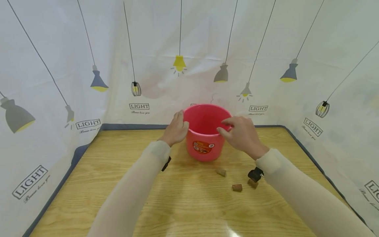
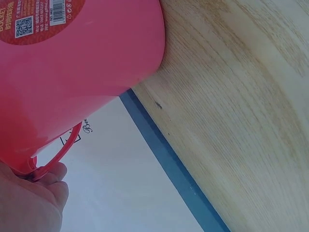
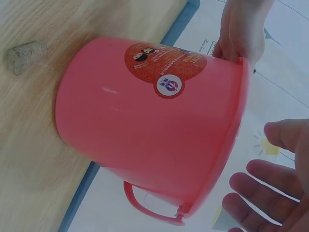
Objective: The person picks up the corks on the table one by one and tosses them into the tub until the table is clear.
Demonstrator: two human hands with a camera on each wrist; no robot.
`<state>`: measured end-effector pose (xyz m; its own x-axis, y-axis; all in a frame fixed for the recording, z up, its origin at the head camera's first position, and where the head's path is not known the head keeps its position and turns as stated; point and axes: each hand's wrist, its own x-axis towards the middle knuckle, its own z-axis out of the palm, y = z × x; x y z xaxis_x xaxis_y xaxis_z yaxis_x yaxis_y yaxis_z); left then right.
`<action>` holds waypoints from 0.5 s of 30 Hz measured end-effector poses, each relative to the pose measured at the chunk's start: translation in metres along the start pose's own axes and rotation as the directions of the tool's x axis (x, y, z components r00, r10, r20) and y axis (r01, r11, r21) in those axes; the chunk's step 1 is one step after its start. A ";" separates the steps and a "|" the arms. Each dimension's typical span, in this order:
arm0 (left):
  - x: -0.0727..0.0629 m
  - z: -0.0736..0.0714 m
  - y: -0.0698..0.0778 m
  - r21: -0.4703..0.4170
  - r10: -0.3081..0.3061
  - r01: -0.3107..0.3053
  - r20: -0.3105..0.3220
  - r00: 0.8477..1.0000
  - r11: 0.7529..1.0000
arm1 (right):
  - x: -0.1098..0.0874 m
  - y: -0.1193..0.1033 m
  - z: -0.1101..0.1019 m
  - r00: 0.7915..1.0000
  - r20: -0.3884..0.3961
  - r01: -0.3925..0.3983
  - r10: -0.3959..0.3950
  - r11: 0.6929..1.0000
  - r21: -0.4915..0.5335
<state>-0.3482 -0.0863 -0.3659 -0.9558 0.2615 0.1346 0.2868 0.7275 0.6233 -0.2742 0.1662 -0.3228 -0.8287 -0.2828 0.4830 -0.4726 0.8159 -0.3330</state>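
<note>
A pink plastic bucket point(image 1: 204, 148) with a round red label point(image 1: 202, 147) stands upright on the table near the back wall. My left hand point(image 1: 176, 129) grips its rim on the left side, where the left wrist view shows the fingers behind the root of a pink handle point(image 2: 63, 151). On the opposite side, my right hand point(image 1: 243, 134) hovers at the rim; in the right wrist view its spread fingers point(image 3: 270, 186) hold nothing and stand apart from the bucket's mouth. A second handle loop point(image 3: 147, 211) juts from that side. The bucket's floor is hidden.
Three corks lie on the wooden table point(image 1: 177, 210): a pale cork point(image 1: 221, 172) close before the bucket, a brown cork point(image 1: 237, 187) nearer me, and another cork point(image 1: 253, 184) beside the right wrist camera. A white cloth point(image 1: 163, 49) printed with lamps encloses the back and sides.
</note>
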 end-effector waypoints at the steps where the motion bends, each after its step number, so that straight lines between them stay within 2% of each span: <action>1: 0.000 0.000 0.000 0.001 0.000 0.000 -0.002 1.000 1.000 | -0.001 0.000 -0.001 1.000 0.000 0.000 0.000 1.000 0.002; 15: 0.002 0.001 -0.001 0.014 -0.008 0.008 0.009 1.000 1.000 | -0.015 0.004 -0.010 1.000 0.015 -0.006 0.006 1.000 0.027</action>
<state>-0.3500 -0.0865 -0.3669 -0.9576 0.2609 0.1226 0.2797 0.7385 0.6135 -0.2605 0.1784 -0.3233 -0.8359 -0.2855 0.4687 -0.4753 0.8037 -0.3580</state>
